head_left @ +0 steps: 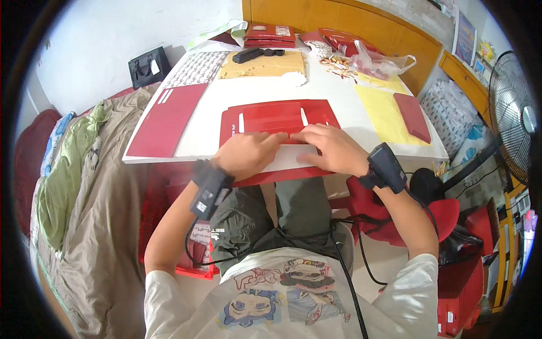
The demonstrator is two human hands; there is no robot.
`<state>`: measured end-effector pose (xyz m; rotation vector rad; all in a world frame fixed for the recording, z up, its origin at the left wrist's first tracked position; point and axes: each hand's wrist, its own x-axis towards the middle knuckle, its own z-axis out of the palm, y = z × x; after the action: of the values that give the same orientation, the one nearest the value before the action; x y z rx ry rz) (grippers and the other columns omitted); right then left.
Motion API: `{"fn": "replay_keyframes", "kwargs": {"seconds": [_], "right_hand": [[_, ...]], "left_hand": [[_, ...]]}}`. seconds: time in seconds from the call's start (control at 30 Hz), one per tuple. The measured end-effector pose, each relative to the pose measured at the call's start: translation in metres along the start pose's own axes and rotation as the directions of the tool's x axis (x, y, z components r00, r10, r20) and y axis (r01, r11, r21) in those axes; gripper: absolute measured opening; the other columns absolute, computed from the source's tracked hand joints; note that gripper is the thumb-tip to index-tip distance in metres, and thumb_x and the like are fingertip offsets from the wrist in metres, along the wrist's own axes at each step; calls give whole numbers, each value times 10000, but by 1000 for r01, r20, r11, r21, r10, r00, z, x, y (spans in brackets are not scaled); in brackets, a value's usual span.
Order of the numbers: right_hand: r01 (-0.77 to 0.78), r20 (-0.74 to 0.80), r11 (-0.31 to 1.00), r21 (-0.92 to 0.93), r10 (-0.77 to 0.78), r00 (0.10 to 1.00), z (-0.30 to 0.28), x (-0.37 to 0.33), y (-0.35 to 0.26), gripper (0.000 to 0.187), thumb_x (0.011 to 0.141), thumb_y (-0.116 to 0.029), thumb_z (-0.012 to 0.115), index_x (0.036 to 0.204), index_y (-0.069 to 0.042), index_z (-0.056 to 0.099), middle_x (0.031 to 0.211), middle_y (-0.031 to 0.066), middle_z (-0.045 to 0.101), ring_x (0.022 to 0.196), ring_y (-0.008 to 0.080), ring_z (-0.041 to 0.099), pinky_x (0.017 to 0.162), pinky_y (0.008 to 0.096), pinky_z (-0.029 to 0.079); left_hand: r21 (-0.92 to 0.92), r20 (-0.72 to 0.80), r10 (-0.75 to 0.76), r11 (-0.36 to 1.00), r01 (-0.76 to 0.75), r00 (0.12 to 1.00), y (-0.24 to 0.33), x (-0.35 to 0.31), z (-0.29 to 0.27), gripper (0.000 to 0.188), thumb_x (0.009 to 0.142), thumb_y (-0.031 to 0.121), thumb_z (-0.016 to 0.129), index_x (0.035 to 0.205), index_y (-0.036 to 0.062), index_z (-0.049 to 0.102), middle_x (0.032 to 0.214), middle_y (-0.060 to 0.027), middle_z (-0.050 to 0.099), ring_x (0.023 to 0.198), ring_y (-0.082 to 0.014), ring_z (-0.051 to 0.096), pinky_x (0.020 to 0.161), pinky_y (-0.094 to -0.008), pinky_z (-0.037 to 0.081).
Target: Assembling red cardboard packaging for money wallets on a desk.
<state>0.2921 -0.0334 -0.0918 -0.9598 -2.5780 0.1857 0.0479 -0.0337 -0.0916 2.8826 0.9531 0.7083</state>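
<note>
A red, partly folded cardboard packaging piece (276, 113) lies at the table's near edge, with white slits beside its raised middle panel. Its pale near flap hangs down toward my lap and ends in a red edge. At the fold on the left is my left hand (248, 151), its fingers bent over the cardboard and pointing right. My right hand (334, 148) grips the same fold from the right, thumb below the fingers. The fingertips of both hands nearly meet at the middle. A dark device is strapped to each wrist.
A flat maroon sheet (168, 121) lies left; a yellow sheet (375, 116) with a maroon card (412, 117) lies right. Behind are a tan board (262, 66), a clear plastic bag (379, 61) and red stacks (270, 35). A fan (511, 116) stands right; cables run past my lap.
</note>
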Motion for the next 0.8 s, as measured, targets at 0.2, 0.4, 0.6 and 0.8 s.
{"fn": "replay_keyframes", "kwargs": {"seconds": [0.2, 0.4, 0.6, 0.8], "right_hand": [[-271, -116, 906, 326, 323, 939, 4, 23, 0, 411, 809, -219, 678, 1154, -42, 540, 925, 137, 621, 820, 300, 600, 711, 370, 465], [-129, -370, 980, 148, 176, 912, 23, 31, 9, 354, 770, -177, 715, 1055, -40, 556, 921, 117, 532, 835, 280, 570, 705, 388, 472], [94, -232, 954, -286, -164, 959, 36, 23, 0, 137, 729, -28, 541, 853, -32, 599, 900, 71, 546, 885, 261, 550, 768, 385, 472], [93, -187, 976, -198, -131, 974, 29, 7, -12, 160, 796, -92, 554, 927, -35, 627, 966, 73, 567, 912, 250, 554, 798, 370, 465]], "left_hand": [[-81, -169, -286, 958, 276, 943, -6, 5, -2, 264, 885, 191, 592, 1111, 61, 552, 1008, -149, 623, 902, -312, 620, 729, -407, 489], [475, -329, 24, 868, 144, 944, -14, 9, 15, 279, 781, 119, 614, 1059, 99, 603, 1134, -42, 532, 1052, -220, 516, 858, -341, 421], [337, -21, -72, 938, 75, 997, -2, -7, 23, 337, 801, 70, 536, 1135, 50, 581, 1085, -60, 544, 1014, -226, 536, 819, -355, 487], [204, -9, -20, 979, 22, 1000, -3, -13, 16, 384, 801, 249, 585, 1110, 21, 571, 1024, -68, 526, 940, -244, 539, 747, -373, 515]]}}
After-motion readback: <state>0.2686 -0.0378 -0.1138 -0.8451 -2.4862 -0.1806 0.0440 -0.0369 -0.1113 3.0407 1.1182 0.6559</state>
